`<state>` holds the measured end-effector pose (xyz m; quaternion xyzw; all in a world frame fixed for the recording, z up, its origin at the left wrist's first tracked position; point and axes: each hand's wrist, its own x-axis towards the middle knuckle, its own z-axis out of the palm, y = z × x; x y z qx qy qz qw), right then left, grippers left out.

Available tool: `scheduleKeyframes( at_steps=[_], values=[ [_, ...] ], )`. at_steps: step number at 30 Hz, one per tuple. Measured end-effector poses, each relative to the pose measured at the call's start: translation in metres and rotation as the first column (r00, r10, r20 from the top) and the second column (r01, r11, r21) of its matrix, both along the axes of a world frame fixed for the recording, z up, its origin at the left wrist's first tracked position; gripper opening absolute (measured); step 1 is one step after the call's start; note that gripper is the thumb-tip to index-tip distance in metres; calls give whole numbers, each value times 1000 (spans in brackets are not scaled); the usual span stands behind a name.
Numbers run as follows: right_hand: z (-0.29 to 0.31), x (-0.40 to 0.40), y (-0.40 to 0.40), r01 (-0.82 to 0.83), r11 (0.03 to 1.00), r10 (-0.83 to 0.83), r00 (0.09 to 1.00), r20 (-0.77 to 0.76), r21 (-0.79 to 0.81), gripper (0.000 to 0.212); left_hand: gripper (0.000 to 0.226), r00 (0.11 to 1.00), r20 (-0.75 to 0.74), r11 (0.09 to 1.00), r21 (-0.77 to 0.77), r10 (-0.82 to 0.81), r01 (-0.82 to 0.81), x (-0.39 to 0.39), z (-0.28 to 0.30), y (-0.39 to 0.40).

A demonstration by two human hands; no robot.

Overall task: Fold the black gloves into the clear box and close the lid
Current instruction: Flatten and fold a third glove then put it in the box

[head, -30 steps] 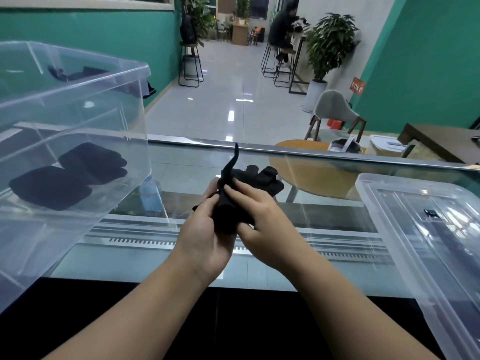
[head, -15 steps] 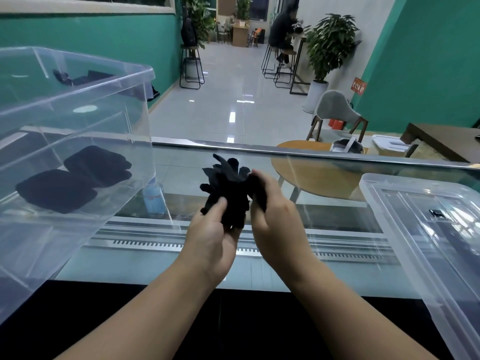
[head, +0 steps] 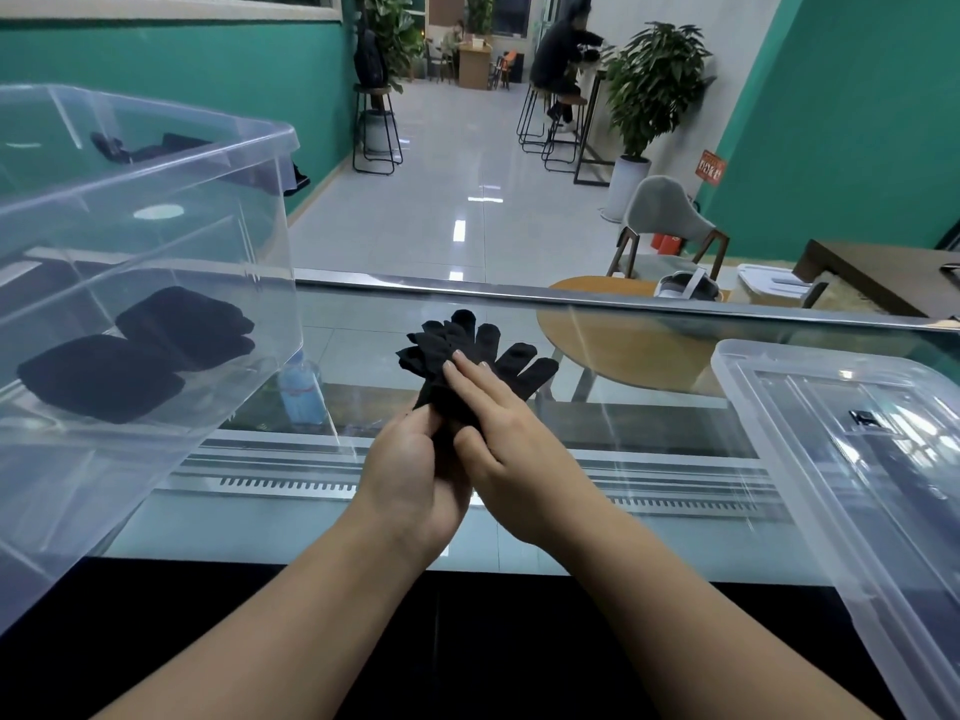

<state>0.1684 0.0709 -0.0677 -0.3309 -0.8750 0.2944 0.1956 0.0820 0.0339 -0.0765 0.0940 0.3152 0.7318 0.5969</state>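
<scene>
Flattened now, black gloves [head: 470, 363] point away — left hand [head: 415, 470] gripping cuffs, right hand [head: 498, 428] pressing flat.

Your black gloves [head: 470, 363]: stacked, fingers splayed far. Clear box [head: 156, 241] left, two folded bundles [head: 140, 350] inside. Lid [head: 857, 459] right.

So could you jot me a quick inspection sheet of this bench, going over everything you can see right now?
Surface: glass counter with a metal rail along its far edge.
Job's things: black gloves held above the counter; clear box at left holding two folded black bundles; lid lying at right.
Clutter: blue bottle seen beyond the box.
Hands: left hand grips the gloves' cuffs; right hand presses flat on them.
Cables: nothing seen.
Surroundings: green walls, potted plant, stools, a seated person far off.
</scene>
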Motion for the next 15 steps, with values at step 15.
scheduleKeyframes(
  at_steps=[15],
  values=[
    [-1, 8, 10, -103, 987, 84, 986, 145, 125, 57, 45, 972, 115, 979, 53, -203, 198, -2, 8, -6]
  ],
)
